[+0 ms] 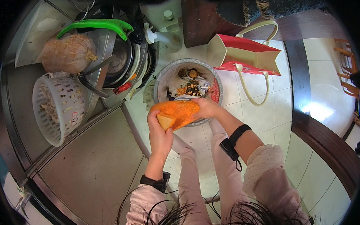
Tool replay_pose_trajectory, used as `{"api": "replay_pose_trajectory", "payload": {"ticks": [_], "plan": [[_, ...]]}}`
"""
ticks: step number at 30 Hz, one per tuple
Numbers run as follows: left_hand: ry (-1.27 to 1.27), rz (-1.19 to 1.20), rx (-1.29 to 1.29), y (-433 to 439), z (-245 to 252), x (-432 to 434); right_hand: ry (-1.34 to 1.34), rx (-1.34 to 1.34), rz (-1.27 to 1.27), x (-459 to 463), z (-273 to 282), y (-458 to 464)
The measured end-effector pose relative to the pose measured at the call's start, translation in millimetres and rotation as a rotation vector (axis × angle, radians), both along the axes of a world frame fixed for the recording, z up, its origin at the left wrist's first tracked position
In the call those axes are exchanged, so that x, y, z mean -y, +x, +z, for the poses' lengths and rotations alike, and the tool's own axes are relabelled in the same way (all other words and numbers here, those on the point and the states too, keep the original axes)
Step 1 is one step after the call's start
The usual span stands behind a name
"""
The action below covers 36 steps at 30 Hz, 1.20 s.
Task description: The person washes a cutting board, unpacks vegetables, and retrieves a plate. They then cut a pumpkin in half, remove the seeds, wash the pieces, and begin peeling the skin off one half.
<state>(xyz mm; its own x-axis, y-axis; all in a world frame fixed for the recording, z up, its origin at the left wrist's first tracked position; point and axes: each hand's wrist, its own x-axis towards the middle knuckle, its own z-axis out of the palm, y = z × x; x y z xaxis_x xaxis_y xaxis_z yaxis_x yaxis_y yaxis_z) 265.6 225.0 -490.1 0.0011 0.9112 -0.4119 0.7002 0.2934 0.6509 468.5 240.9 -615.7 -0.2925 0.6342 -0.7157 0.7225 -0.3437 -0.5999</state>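
Note:
Both hands hold an orange piece of pumpkin (pixel 183 110), its scraped hollow facing up, over the near rim of a round grey trash bin (pixel 159 73). My left hand (pixel 161 135) grips its left end beside a smooth, paler cut face. My right hand (pixel 205 108) clasps the right end, fingers partly hidden behind the piece. Inside the lined bin lie pumpkin seeds and pulp (pixel 191 89), with wrappers and other scraps.
At the left, a whole pumpkin (pixel 67 54), a green-handled tool (pixel 96 24) and a white plastic basket (pixel 60 109) stand on the counter. A red bag (pixel 250 50) stands right of the bin, and a spray bottle (pixel 164 38) behind it.

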Motion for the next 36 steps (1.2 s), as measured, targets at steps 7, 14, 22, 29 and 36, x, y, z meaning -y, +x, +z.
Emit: {"api": "replay_pose_trajectory", "payload": {"ticks": [7,14,22,29,36], "plan": [[0.028,-0.031,-0.02,-0.1,-0.4,2.7,-0.113,-0.11,-0.344,4.6,-0.7,-1.8],[-0.005,-0.034,0.032,-6.2,0.1,1.5,-0.027,-0.14,-0.535,14.6,-10.2,6.5],[0.009,-0.062,0.066,-6.2,0.3,1.7,0.102,-0.331,-0.417,1.5,2.2,-7.8],[-0.007,-0.098,0.031,-4.8,4.1,-1.8,0.402,-0.208,-0.079,-4.1,17.8,-21.0],[-0.026,-0.087,0.024,-6.8,2.5,0.5,0.188,-0.177,-0.004,-14.6,24.1,-13.0]]}}
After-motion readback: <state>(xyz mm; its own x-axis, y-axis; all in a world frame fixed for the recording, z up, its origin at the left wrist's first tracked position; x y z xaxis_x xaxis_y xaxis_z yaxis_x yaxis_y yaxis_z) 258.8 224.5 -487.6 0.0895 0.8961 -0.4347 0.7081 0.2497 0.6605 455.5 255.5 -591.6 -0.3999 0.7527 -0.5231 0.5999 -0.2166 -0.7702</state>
